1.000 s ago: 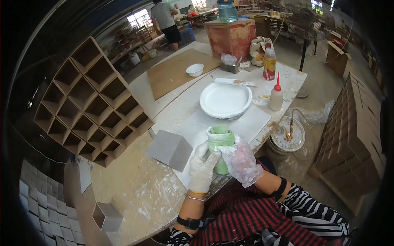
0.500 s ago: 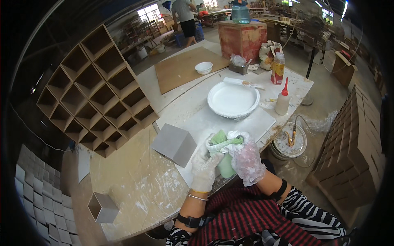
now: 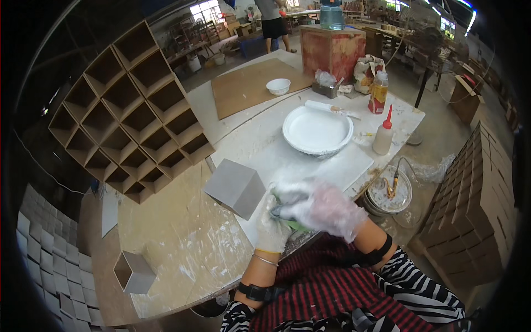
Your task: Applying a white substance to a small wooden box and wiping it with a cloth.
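Note:
My left hand, in a whitish knit glove, is closed on a green cloth at the table's near edge. My right hand, under a thin clear plastic cover smeared white, lies across the cloth against the left; its fingers are blurred by motion. Most of the cloth is hidden beneath the hands. Left of them sits a grey square box, tilted to my view. Beyond the hands stands a round basin of white paint-like stuff, with a white-smeared flat tool behind it.
A red-tipped squeeze bottle and a yellow-red bottle stand at the right. A brown compartment grid rises at the left; a smaller grey box lies nearer. A bucket and stacked grids stand right of the table. A person is beyond.
My right hand has swung left over the cloth, covering most of it and meeting the left hand. The cloth's twisted loop no longer shows. The person beyond has shifted right in view.

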Motion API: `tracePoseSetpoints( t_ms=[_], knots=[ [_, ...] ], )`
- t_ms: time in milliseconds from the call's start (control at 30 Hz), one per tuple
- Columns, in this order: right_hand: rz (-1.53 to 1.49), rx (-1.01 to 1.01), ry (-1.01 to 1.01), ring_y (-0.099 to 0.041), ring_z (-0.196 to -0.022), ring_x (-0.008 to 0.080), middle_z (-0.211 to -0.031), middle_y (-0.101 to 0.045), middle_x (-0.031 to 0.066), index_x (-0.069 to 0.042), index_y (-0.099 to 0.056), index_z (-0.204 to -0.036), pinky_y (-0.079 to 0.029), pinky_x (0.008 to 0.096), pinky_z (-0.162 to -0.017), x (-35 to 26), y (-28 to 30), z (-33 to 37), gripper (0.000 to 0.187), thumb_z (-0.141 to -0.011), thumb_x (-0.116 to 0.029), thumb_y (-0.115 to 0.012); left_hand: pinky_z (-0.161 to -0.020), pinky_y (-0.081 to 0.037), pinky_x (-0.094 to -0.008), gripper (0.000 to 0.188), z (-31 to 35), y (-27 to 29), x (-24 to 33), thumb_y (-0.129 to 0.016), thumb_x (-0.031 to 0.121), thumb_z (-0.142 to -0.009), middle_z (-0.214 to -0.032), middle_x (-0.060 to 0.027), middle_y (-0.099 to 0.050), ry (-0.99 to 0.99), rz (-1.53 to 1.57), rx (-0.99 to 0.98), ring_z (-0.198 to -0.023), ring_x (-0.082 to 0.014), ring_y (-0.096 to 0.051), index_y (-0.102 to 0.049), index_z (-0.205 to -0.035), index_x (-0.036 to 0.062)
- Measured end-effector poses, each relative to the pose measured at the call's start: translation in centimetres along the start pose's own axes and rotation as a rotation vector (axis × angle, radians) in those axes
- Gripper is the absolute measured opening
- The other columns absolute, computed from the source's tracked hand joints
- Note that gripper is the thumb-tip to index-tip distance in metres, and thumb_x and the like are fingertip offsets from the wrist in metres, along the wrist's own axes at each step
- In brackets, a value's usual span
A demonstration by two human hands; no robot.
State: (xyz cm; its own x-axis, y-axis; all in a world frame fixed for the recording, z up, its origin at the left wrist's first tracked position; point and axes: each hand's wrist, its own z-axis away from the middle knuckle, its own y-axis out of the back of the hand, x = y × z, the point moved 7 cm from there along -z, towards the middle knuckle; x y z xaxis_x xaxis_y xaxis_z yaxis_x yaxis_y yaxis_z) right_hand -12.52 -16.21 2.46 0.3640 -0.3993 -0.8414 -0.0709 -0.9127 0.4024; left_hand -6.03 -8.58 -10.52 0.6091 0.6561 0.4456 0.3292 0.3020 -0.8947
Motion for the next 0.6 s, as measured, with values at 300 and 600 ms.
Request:
tracePoseSetpoints(
  t_ms=[300, 600],
  knots=[
    [0.447, 0.42, 0.075, -0.062, -0.078, 0.0355, -0.087, -0.065, 0.0219, -0.001, -0.061, -0.111, -0.05, 0.0404, -0.071, 5.1, 3.3, 0.6, 0.041, -0.081, -0.028, -0.071, -0.107, -0.038, -0.0472, 0.048, -0.4, 0.2, -0.4, -0.05, 0.02, -0.097, -0.14, -0.0157, -0.046, 0.045, -0.042, 0.012, -0.126, -0.0304, -0.047, -0.04, -0.141, 0.0018],
    [0.43, -0.027, -0.545, -0.063, -0.077, 0.0331, -0.081, -0.065, 0.0187, -0.002, -0.066, -0.095, -0.049, 0.0423, -0.075, 7.1, 2.8, -0.1, 0.037, -0.094, -0.036, -0.051, -0.107, -0.038, -0.0413, 0.052, 0.0, -4.0, 1.8, -0.047, 0.003, -0.092, -0.138, -0.019, -0.048, 0.042, -0.388, -0.134, -0.125, -0.0281, -0.049, -0.035, -0.142, -0.0067]
  ],
)
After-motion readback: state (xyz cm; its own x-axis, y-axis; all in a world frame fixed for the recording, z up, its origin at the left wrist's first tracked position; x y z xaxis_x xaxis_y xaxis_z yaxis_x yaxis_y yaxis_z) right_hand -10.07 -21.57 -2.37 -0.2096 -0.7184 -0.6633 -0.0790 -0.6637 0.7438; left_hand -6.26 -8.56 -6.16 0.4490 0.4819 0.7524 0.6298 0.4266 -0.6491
